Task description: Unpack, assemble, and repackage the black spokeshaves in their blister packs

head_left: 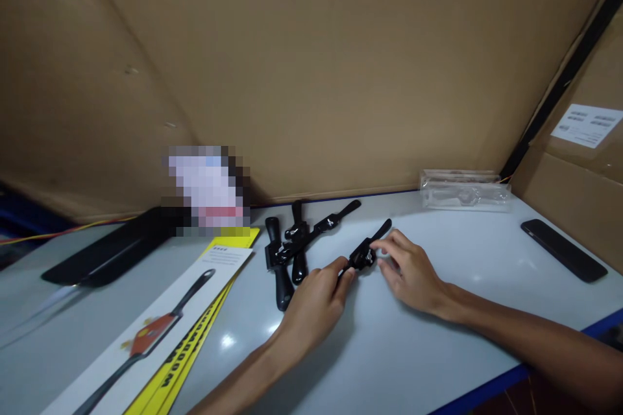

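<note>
Left hand [318,301] and right hand [411,269] each pinch the black spokeshave [366,253] at frame centre on the counter [379,363]; clear bag [464,190] upper right, contents unclear.

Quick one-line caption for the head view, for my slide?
The left hand and right hand hold a black spokeshave at the white table, beside more spokeshaves and printed packaging cards.

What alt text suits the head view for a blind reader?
The left hand grips one end of a small black two-handled metal tool on a white table while the right hand touches its middle. Behind it lies a pile of similar black tools.
</note>
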A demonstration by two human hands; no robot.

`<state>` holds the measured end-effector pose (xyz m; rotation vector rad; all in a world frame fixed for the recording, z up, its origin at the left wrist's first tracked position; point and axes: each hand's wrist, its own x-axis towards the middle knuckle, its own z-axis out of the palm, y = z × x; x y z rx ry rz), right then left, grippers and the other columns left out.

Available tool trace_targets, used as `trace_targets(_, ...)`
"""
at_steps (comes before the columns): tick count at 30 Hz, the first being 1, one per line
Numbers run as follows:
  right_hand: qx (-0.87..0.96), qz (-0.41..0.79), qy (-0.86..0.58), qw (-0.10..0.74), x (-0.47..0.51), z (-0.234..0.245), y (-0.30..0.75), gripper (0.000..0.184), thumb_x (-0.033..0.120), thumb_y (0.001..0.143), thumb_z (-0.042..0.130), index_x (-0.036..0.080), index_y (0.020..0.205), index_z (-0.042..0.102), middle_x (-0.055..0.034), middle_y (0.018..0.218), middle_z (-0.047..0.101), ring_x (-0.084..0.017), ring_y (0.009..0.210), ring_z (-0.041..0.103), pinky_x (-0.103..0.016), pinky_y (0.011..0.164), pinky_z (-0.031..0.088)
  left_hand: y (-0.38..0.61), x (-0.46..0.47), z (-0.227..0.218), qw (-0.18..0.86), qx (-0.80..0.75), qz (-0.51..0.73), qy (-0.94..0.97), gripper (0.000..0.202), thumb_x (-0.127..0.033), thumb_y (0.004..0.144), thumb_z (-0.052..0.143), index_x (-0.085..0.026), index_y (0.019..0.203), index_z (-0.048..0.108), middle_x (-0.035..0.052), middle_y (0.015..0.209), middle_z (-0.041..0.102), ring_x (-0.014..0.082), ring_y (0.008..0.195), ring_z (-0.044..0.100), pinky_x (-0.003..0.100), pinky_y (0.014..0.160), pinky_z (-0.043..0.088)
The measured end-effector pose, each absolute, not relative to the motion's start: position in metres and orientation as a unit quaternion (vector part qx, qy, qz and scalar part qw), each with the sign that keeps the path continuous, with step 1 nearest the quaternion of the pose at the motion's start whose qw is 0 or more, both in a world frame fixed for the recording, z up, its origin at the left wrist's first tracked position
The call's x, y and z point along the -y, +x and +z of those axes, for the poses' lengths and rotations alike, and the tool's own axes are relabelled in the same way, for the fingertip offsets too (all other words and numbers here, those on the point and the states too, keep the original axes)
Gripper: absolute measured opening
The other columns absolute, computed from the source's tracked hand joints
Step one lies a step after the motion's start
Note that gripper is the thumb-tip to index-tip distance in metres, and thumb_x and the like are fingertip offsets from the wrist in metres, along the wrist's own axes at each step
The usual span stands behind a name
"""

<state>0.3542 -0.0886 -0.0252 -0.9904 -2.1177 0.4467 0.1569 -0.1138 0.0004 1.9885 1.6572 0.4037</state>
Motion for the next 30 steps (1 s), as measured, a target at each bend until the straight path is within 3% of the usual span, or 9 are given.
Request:
trace_targets(3,0.847,0.180,-0.330,0.376,0.089,-0.027,0.355,0.025,0.005,0.081,0.049,0.020,0.081,0.069,-0.0052,0.097,0.059,-0.014,0.076,0.056,-0.029,0.069,0.048,0.156,0.114,-0.001,0.254,-0.607,0.151,0.738,0.025,-0.029,0.098,0.034,-0.022,0.082,0.051,0.0030,0.069,0.059,0.0200,0.068,0.054,0.030,0.065,0.031)
trace_targets(5,0.844,0.174,-0.319,0.396,0.089,-0.028,0.355,0.026,0.003,0.079,0.047,0.019,0.073,0.067,-0.0048,0.094,0.058,-0.014,0.074,0.055,-0.029,0.067,0.047,0.156,0.114,-0.002,0.252,-0.606,0.155,0.738,0.024,-0.029,0.098,0.034,-0.022,0.081,0.050,0.0029,0.068,0.058,0.0202,0.068,0.053,0.030,0.065,0.031)
trace_targets(10,0.817,0.179,-0.365,0.409,0.088,-0.025,0.354,0.034,0.008,0.087,0.048,0.020,0.111,0.068,-0.0061,0.095,0.059,-0.018,0.080,0.058,-0.033,0.071,0.050,0.157,0.114,-0.002,0.271,-0.606,0.154,0.732,0.025,-0.031,0.097,0.032,-0.023,0.081,0.048,0.0027,0.068,0.056,0.0205,0.067,0.051,0.030,0.065,0.029)
trace_targets(14,0.832,0.200,-0.315,0.411,0.088,-0.024,0.353,0.030,0.007,0.085,0.048,0.022,0.094,0.073,-0.0055,0.094,0.059,-0.015,0.075,0.057,-0.030,0.064,0.047,0.156,0.114,-0.002,0.275,-0.604,0.155,0.732,0.024,-0.031,0.097,0.031,-0.022,0.083,0.048,0.0038,0.071,0.057,0.0217,0.069,0.052,0.031,0.067,0.029)
trace_targets(19,0.790,0.201,-0.433,0.383,0.086,-0.023,0.350,0.019,0.024,0.090,0.061,0.019,0.107,0.067,-0.0047,0.092,0.062,-0.015,0.072,0.056,-0.031,0.066,0.047,0.157,0.114,-0.002,0.266,-0.608,0.152,0.733,0.024,-0.031,0.098,0.031,-0.022,0.084,0.048,0.0036,0.070,0.057,0.0218,0.069,0.052,0.031,0.066,0.029)
trace_targets(21,0.799,0.201,-0.424,0.377,0.084,-0.023,0.350,0.013,0.019,0.089,0.059,0.020,0.098,0.069,-0.0046,0.095,0.062,-0.016,0.076,0.058,-0.031,0.069,0.048,0.158,0.114,-0.002,0.257,-0.610,0.140,0.736,0.024,-0.030,0.098,0.031,-0.022,0.085,0.049,0.0037,0.070,0.058,0.0218,0.068,0.054,0.031,0.066,0.029)
trace_targets(25,0.799,0.203,-0.390,0.411,0.082,-0.022,0.349,0.023,0.012,0.088,0.050,0.022,0.093,0.070,-0.0057,0.103,0.061,-0.015,0.080,0.060,-0.029,0.072,0.047,0.160,0.116,0.001,0.237,-0.618,0.108,0.741,0.025,-0.028,0.100,0.031,-0.020,0.091,0.052,0.0051,0.071,0.062,0.0233,0.070,0.060,0.031,0.065,0.029)
trace_targets(28,0.775,0.203,-0.482,0.355,0.082,-0.019,0.346,0.011,0.029,0.091,0.058,0.021,0.092,0.065,-0.0014,0.078,0.063,-0.015,0.065,0.057,-0.029,0.063,0.043,0.164,0.119,0.004,0.209,-0.629,0.075,0.745,0.027,-0.028,0.102,0.029,-0.019,0.097,0.054,0.0074,0.074,0.067,0.0261,0.074,0.066,0.031,0.063,0.029)
trace_targets(30,0.776,0.205,-0.506,0.317,0.082,-0.017,0.343,0.011,0.030,0.090,0.060,0.021,0.084,0.061,0.0020,0.064,0.061,-0.014,0.058,0.054,-0.029,0.059,0.039,0.166,0.121,0.005,0.187,-0.636,0.048,0.748,0.029,-0.028,0.103,0.028,-0.018,0.103,0.055,0.0091,0.075,0.070,0.0287,0.076,0.069,0.032,0.062,0.029)
